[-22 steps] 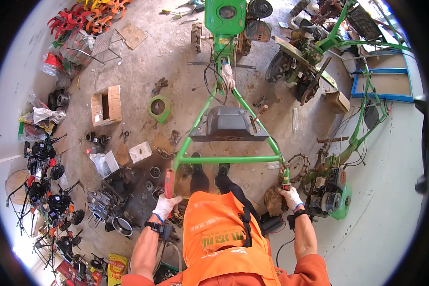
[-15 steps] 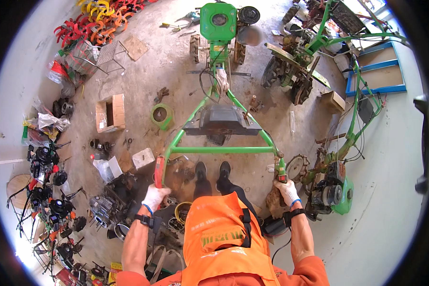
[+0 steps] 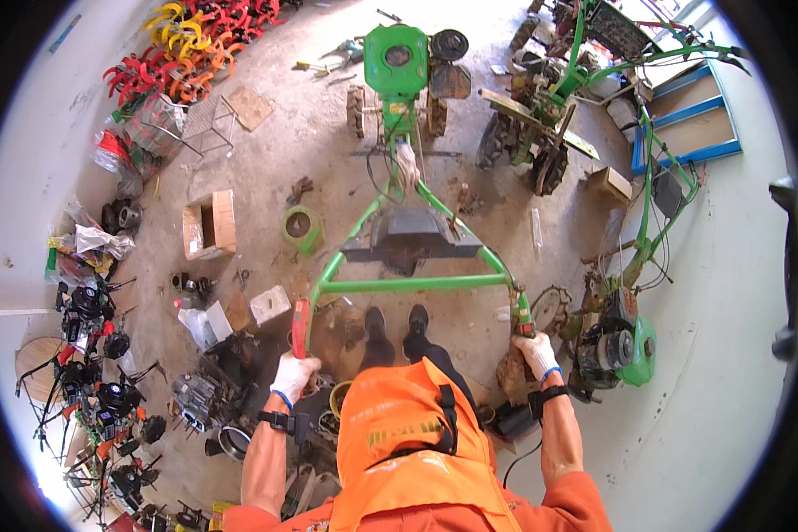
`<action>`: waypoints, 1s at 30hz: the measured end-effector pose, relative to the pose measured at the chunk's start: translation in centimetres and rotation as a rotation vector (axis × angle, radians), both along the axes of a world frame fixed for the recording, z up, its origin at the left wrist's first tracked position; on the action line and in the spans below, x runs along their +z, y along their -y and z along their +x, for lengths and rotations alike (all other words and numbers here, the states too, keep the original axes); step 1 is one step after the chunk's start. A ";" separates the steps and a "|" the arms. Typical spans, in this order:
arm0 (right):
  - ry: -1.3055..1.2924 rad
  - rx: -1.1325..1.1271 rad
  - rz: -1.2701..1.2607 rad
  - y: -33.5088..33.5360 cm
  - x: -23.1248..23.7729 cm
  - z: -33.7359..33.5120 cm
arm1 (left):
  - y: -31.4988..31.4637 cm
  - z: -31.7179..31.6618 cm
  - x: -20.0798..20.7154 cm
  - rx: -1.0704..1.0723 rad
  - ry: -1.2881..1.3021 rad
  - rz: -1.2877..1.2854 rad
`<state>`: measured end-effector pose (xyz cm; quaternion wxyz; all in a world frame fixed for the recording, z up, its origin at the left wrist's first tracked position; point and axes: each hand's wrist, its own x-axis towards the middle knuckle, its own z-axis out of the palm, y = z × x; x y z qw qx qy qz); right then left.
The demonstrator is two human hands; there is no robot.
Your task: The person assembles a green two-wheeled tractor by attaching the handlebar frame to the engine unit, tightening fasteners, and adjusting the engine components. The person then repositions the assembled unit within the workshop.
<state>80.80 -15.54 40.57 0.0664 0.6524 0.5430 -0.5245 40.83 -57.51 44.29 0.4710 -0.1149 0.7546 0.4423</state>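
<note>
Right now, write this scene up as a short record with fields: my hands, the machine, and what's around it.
Left hand: white-gloved, gripping the left handle, which is red
Right hand: white-gloved, gripping the right handle
Machine: green, with two wheels and a green crossbar
To its left: open cardboard box; beyond, red, orange and yellow curved parts
To its right: blue frame; nearer, a green tank

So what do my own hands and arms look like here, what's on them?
Your left hand and right hand each wear a white glove with a thin blue edge at the wrist. Just above is a black strap on each arm, with a dark boxy piece on the left one. Orange-red sleeves end above bare forearms.
</note>
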 end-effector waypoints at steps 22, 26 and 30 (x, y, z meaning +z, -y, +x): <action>-0.145 0.106 0.063 -0.7 4.7 -6.8 | -0.7 -7.2 0.3 -0.150 -0.102 0.066; -0.292 0.053 -0.058 1.4 4.8 -2.7 | 3.1 -3.2 1.4 -0.134 -0.042 0.034; -0.087 0.042 0.103 5.5 6.7 1.5 | 4.4 1.8 4.5 -0.074 -0.058 0.065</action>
